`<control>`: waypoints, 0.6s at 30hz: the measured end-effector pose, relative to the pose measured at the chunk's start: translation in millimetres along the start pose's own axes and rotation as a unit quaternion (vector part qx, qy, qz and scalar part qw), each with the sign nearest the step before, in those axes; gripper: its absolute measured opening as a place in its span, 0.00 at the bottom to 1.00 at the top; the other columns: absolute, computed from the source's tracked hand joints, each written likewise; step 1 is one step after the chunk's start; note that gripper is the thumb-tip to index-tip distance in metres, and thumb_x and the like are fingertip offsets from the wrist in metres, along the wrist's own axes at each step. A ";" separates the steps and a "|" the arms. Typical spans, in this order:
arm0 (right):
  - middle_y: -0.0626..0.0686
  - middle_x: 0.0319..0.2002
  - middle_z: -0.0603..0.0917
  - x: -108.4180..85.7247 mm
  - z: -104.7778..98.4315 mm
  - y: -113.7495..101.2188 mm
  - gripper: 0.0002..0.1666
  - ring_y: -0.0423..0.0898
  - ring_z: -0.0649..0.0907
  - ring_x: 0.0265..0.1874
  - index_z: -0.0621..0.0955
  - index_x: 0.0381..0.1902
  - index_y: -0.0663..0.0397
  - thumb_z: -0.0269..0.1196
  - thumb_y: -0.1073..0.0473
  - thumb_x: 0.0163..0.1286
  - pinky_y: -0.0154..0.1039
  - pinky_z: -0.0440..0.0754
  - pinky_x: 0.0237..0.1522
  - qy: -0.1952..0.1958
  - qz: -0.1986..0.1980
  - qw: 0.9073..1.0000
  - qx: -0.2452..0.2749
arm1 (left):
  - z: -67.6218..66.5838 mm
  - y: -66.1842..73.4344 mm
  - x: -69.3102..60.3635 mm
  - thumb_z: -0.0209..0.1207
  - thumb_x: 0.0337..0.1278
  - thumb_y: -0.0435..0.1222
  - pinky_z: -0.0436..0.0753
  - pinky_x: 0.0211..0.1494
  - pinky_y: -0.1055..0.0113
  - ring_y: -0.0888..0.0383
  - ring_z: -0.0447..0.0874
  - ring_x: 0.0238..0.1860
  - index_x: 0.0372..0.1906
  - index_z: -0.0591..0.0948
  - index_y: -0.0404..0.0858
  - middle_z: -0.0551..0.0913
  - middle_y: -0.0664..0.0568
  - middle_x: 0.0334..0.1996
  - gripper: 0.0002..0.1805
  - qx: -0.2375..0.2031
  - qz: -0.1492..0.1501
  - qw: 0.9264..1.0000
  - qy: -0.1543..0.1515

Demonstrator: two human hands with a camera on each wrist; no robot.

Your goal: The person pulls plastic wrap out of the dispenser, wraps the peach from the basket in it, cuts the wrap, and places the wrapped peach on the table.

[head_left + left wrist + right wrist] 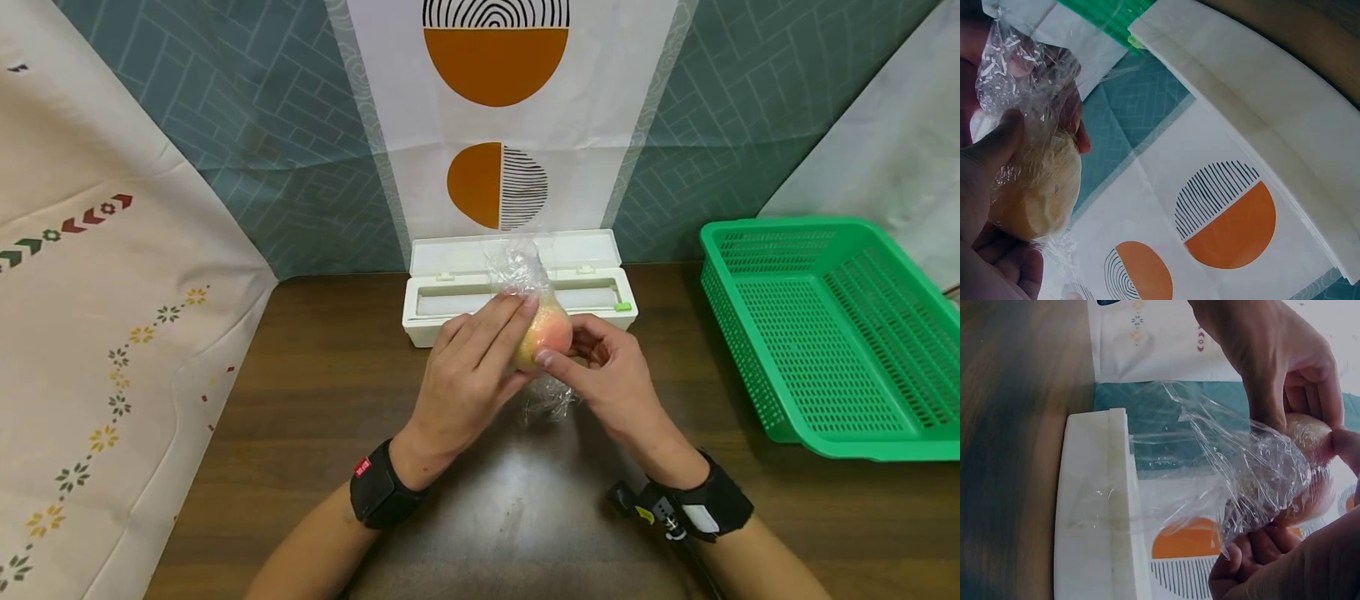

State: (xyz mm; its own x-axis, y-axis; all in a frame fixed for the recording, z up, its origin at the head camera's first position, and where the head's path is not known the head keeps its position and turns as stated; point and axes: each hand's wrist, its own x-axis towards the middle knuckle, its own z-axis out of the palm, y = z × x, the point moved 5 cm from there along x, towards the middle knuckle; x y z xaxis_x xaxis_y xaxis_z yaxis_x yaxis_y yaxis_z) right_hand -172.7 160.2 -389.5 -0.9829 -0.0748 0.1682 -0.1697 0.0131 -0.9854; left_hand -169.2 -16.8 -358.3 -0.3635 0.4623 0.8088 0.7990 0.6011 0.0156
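Observation:
A round yellow-and-pink fruit [552, 330], apple- or peach-like, is held between both hands above the table. Clear cling film [519, 265] covers it, bunched and crinkled, with loose ends sticking out beyond and below the fruit. My left hand [468, 362] grips its left side; in the left wrist view the thumb presses the film against the fruit [1041, 197] while other fingers curl beneath. From the right, my right hand [611, 371] holds it, thumb on the near face and fingers bent behind. A loose sheet of film [1254, 462] spreads from the fruit in the right wrist view.
Behind the hands stands a white cling film dispenser [418, 332], lid raised, a roll inside and a green slider [622, 307] at its right end. A green plastic basket [750, 367] sits at the right. Patterned cloths hang behind the brown table [315, 400].

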 end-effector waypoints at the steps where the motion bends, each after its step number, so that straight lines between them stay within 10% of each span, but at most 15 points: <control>1: 0.56 0.46 0.88 -0.6 0.6 -0.1 0.21 0.49 0.86 0.46 0.83 0.57 0.65 0.73 0.66 0.68 0.36 0.85 0.47 0.005 0.000 1.000 -0.009 | -0.1 -0.2 -0.3 0.74 0.62 0.47 0.78 0.60 0.57 0.52 0.79 0.69 0.74 0.76 0.36 0.82 0.46 0.67 0.39 -0.004 -0.002 1.000 0.001; 7: 0.54 0.48 0.87 -3.0 0.6 -4.1 0.19 0.49 0.85 0.49 0.85 0.56 0.59 0.73 0.61 0.69 0.35 0.82 0.51 0.013 -0.011 0.997 -0.071 | -1.7 -3.6 0.0 0.80 0.53 0.43 0.80 0.59 0.56 0.50 0.84 0.63 0.69 0.80 0.34 0.85 0.44 0.62 0.39 -0.045 -0.011 0.998 0.031; 11: 0.52 0.46 0.87 -3.2 -6.4 -13.8 0.12 0.48 0.84 0.46 0.86 0.54 0.60 0.64 0.59 0.79 0.35 0.80 0.49 0.010 -0.049 0.995 -0.084 | -6.7 -14.3 2.6 0.86 0.39 0.38 0.82 0.62 0.56 0.46 0.84 0.61 0.65 0.81 0.31 0.85 0.41 0.59 0.43 -0.161 -0.053 0.984 0.058; 15: 0.53 0.46 0.89 -1.3 -15.9 -21.7 0.22 0.48 0.84 0.46 0.86 0.52 0.69 0.50 0.57 0.87 0.38 0.80 0.51 0.009 -0.100 0.995 -0.023 | -8.5 -29.4 2.2 0.86 0.38 0.37 0.82 0.64 0.58 0.46 0.84 0.60 0.65 0.79 0.28 0.84 0.39 0.61 0.45 -0.329 -0.132 0.932 0.068; 18: 0.56 0.45 0.89 2.6 -17.7 -22.0 0.25 0.49 0.84 0.45 0.82 0.52 0.77 0.46 0.60 0.88 0.39 0.82 0.50 -0.007 -0.131 0.990 0.049 | -4.5 -35.7 -1.3 0.83 0.48 0.44 0.82 0.65 0.60 0.48 0.83 0.59 0.67 0.77 0.26 0.82 0.40 0.63 0.45 -0.471 -0.196 0.857 0.072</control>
State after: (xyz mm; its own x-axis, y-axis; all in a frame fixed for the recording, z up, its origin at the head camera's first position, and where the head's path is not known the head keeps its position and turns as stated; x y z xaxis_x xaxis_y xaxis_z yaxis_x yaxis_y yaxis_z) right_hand -172.9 177.4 -366.9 -0.9048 -0.0763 0.4190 -0.4106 -0.1046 -0.9058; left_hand -195.1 -41.7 -357.3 -0.6836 0.2185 0.6964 0.6864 -0.1321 0.7151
